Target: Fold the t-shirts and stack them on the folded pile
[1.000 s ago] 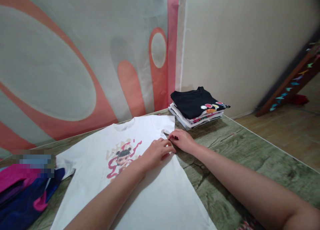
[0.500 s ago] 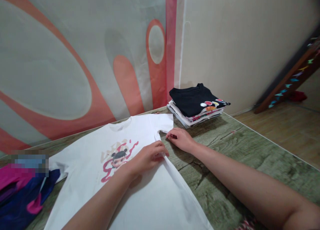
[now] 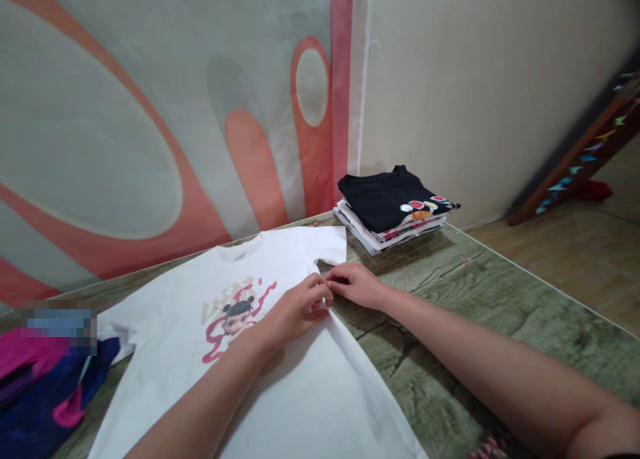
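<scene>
A white T-shirt (image 3: 175,326) with a printed cartoon figure lies spread face up on the wood-patterned table, its collar toward the wall. My left hand (image 3: 300,306) pinches the shirt's right side edge just below the sleeve, lifting the cloth slightly. My right hand (image 3: 357,284) is close beside it, with its fingertips drawn together at the same edge, near the fingers of my left hand. Whether the right fingertips grip any cloth is hard to make out.
A stack of folded clothes (image 3: 390,206), a black shirt on top, stands at the table's back right corner. Bunched pink and navy clothing (image 3: 55,386) lies at the left. The wall borders the table's (image 3: 500,299) back edge; a tiled floor (image 3: 560,239) shows beyond its right edge.
My right hand has moved left and slightly down, up to my left hand at the shirt's side edge. My left hand has shifted only slightly and keeps its hold.
</scene>
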`<action>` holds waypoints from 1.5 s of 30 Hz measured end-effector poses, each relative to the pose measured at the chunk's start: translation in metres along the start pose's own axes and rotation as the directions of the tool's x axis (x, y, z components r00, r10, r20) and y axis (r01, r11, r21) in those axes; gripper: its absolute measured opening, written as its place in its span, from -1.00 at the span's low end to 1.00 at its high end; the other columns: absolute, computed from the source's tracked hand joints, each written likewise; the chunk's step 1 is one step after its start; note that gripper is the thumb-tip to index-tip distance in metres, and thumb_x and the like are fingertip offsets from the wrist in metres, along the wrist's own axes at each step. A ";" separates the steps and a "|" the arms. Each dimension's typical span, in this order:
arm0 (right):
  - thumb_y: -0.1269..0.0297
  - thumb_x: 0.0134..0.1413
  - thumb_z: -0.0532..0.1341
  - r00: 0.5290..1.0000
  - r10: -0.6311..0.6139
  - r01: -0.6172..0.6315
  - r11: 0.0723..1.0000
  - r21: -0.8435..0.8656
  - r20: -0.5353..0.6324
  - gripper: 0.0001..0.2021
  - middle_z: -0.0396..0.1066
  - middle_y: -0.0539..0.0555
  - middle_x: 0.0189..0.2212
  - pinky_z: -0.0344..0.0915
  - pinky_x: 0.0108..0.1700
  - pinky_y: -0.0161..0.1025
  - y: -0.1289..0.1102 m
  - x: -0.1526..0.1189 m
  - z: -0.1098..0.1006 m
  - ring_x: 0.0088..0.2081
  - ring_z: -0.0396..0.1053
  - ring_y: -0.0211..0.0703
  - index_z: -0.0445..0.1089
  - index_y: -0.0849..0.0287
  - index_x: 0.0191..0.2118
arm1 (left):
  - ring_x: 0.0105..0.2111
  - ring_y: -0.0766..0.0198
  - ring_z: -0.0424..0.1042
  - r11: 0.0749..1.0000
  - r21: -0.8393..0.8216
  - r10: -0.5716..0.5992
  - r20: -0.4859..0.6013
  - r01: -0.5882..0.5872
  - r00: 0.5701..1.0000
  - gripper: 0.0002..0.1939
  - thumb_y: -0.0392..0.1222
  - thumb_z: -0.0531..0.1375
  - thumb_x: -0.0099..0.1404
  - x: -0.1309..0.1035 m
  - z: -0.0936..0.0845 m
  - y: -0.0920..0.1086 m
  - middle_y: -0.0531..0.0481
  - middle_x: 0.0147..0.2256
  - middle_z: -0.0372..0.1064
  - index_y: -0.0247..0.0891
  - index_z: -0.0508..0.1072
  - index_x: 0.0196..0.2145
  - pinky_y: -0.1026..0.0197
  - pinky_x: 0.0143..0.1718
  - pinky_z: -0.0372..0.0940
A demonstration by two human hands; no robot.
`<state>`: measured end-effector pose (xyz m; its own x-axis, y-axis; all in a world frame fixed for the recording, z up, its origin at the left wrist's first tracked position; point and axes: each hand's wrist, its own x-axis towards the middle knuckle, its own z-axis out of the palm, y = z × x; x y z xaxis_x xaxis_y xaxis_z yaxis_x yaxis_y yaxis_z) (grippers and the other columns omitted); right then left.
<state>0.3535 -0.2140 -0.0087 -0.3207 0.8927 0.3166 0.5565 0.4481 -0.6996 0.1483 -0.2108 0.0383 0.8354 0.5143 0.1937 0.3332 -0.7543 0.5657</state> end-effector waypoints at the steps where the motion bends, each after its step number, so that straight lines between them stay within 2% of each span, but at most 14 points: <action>1: 0.28 0.16 0.23 1.000 0.000 0.000 1.000 0.009 0.003 -0.86 0.54 0.01 -0.35 0.22 -0.24 -0.33 0.001 0.000 0.000 -0.33 0.41 -0.23 0.55 0.13 -0.23 | -0.20 0.26 0.34 1.000 0.000 -0.017 -0.010 0.017 1.000 -0.82 -0.42 0.13 0.16 0.000 0.001 -0.002 -0.02 -0.18 0.29 -0.20 0.35 -0.30 0.26 -0.18 0.27; 6: 0.27 0.09 0.29 0.999 -0.025 0.024 0.999 0.046 0.031 -0.81 0.53 0.01 -0.35 0.25 -0.22 -0.30 0.002 0.000 0.002 -0.32 0.41 -0.21 0.54 0.11 -0.15 | -0.34 0.30 0.37 0.977 -0.044 -0.212 -0.123 0.208 0.970 -0.82 -0.35 0.15 0.14 0.001 0.002 -0.022 0.04 -0.27 0.30 -0.20 0.31 -0.27 0.26 -0.30 0.29; 11: 0.31 0.00 0.36 0.993 -0.104 0.101 0.994 0.049 0.058 -0.72 0.52 -0.02 -0.34 0.22 -0.10 -0.25 -0.009 -0.002 0.003 -0.28 0.40 -0.20 0.51 0.10 -0.10 | -0.57 0.36 0.38 0.849 -0.345 -0.460 -0.105 0.401 0.882 -0.84 -0.12 0.09 0.29 0.000 0.001 -0.038 0.15 -0.48 0.33 -0.18 0.25 -0.19 0.33 -0.54 0.23; 14: 0.30 -0.07 0.39 0.991 -0.114 0.114 0.993 0.012 0.064 -0.66 0.51 -0.03 -0.31 0.20 -0.07 -0.22 -0.014 -0.003 0.006 -0.23 0.38 -0.18 0.48 0.09 -0.09 | -0.64 0.35 0.36 0.790 -0.427 -0.530 -0.115 0.440 0.840 -0.75 0.01 0.10 0.29 0.001 0.001 -0.040 0.19 -0.56 0.31 -0.17 0.23 -0.17 0.36 -0.63 0.16; 17: 0.29 -0.11 0.42 0.989 -0.132 0.133 0.991 -0.019 0.072 -0.64 0.49 -0.03 -0.30 0.19 -0.05 -0.21 -0.016 -0.004 0.009 -0.20 0.37 -0.16 0.48 0.08 -0.11 | -0.68 0.38 0.33 0.781 -0.412 -0.564 -0.146 0.469 0.813 -0.72 -0.01 0.15 0.24 0.006 0.005 -0.039 0.19 -0.50 0.36 -0.17 0.23 -0.17 0.35 -0.66 0.13; 21: 0.30 -0.08 0.41 0.984 -0.153 0.158 0.987 -0.043 0.096 -0.77 0.47 -0.02 -0.28 0.18 -0.05 -0.21 -0.016 -0.005 0.009 -0.17 0.35 -0.16 0.52 0.07 -0.21 | -0.60 0.36 0.37 0.821 -0.274 -0.564 -0.244 0.502 0.789 -0.76 -0.13 0.17 0.19 0.011 0.010 -0.041 0.17 -0.46 0.39 -0.17 0.29 -0.17 0.34 -0.54 0.19; 25: 0.29 -0.03 0.38 0.981 -0.152 0.163 0.983 -0.083 0.124 -0.83 0.46 -0.01 -0.26 0.18 -0.03 -0.18 -0.017 -0.006 0.009 -0.16 0.34 -0.14 0.54 0.02 -0.24 | -0.44 0.27 0.43 0.842 -0.004 -0.516 -0.303 0.540 0.801 -0.82 -0.12 0.15 0.22 0.016 0.013 -0.043 0.09 -0.45 0.42 -0.19 0.37 -0.21 0.29 -0.40 0.22; 30: 0.29 -0.02 0.37 0.978 -0.165 0.178 0.979 -0.097 0.128 -0.85 0.44 0.01 -0.28 0.19 -0.02 -0.16 -0.016 -0.006 0.011 -0.15 0.33 -0.12 0.55 0.01 -0.25 | -0.34 0.13 0.47 0.738 0.340 -0.508 -0.287 0.582 0.812 -0.80 -0.09 0.09 0.27 0.029 0.013 -0.036 -0.08 -0.38 0.47 -0.23 0.41 -0.24 0.22 -0.35 0.22; 33: 0.30 -0.02 0.38 0.978 -0.173 0.185 0.977 -0.102 0.119 -0.86 0.44 0.01 -0.30 0.19 -0.03 -0.18 -0.014 -0.005 0.011 -0.16 0.33 -0.13 0.55 0.02 -0.27 | -0.31 0.07 0.49 0.672 0.448 -0.536 -0.256 0.590 0.805 -0.75 -0.07 0.08 0.26 0.040 0.011 -0.034 -0.18 -0.35 0.49 -0.26 0.44 -0.24 0.19 -0.33 0.24; 35: 0.29 0.01 0.35 0.982 -0.149 0.163 0.979 -0.124 0.115 -0.92 0.44 0.01 -0.34 0.19 -0.08 -0.21 -0.017 -0.005 0.010 -0.19 0.34 -0.14 0.55 0.06 -0.30 | -0.31 0.06 0.49 0.675 0.453 -0.527 -0.255 0.582 0.810 -0.79 -0.11 0.10 0.22 0.047 0.007 -0.037 -0.19 -0.37 0.49 -0.27 0.46 -0.33 0.19 -0.33 0.25; 37: 0.23 0.10 0.28 0.995 -0.055 0.069 0.982 -0.176 0.084 -0.89 0.43 0.03 -0.41 0.19 -0.18 -0.25 -0.025 -0.006 0.009 -0.26 0.35 -0.15 0.53 0.11 -0.38 | -0.38 0.10 0.48 0.728 0.353 -0.529 -0.256 0.587 0.809 -0.84 -0.14 0.13 0.16 0.051 0.001 -0.043 -0.13 -0.46 0.46 -0.25 0.43 -0.46 0.22 -0.38 0.25; 39: 0.11 0.17 0.20 0.994 0.101 -0.090 0.967 -0.237 0.037 -0.74 0.43 0.03 -0.47 0.14 -0.32 -0.27 -0.038 -0.008 0.009 -0.37 0.34 -0.18 0.47 0.13 -0.45 | -0.54 0.21 0.42 0.780 0.093 -0.588 -0.229 0.618 0.776 -0.83 -0.15 0.12 0.13 0.054 -0.004 -0.049 -0.02 -0.60 0.37 -0.23 0.36 -0.56 0.27 -0.49 0.22; 42: -0.07 0.12 0.18 0.960 0.281 -0.265 0.910 -0.320 0.005 -0.66 0.42 0.03 -0.52 0.01 -0.45 -0.27 -0.058 -0.014 0.010 -0.49 0.31 -0.18 0.40 0.12 -0.38 | -0.73 0.35 0.26 0.691 -0.363 -0.703 -0.139 0.624 0.698 -0.86 -0.18 0.09 0.12 0.056 -0.007 -0.056 0.10 -0.69 0.27 -0.22 0.27 -0.56 0.34 -0.66 0.10; 45: 0.09 0.06 0.25 0.944 0.329 -0.298 0.870 -0.393 0.013 -0.80 0.43 0.03 -0.51 -0.05 -0.47 -0.26 -0.065 -0.017 0.009 -0.49 0.33 -0.14 0.38 0.11 -0.33 | -0.74 0.37 0.26 0.641 -0.490 -0.726 -0.138 0.591 0.674 -0.91 -0.22 0.07 0.12 0.059 -0.004 -0.057 0.13 -0.69 0.27 -0.21 0.22 -0.51 0.38 -0.71 0.06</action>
<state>0.3163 -0.2582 0.0257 -0.1295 0.9897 0.0602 0.8811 0.1427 -0.4508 0.1771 -0.1355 0.0207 0.2608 0.9503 -0.1698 0.4934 0.0200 0.8696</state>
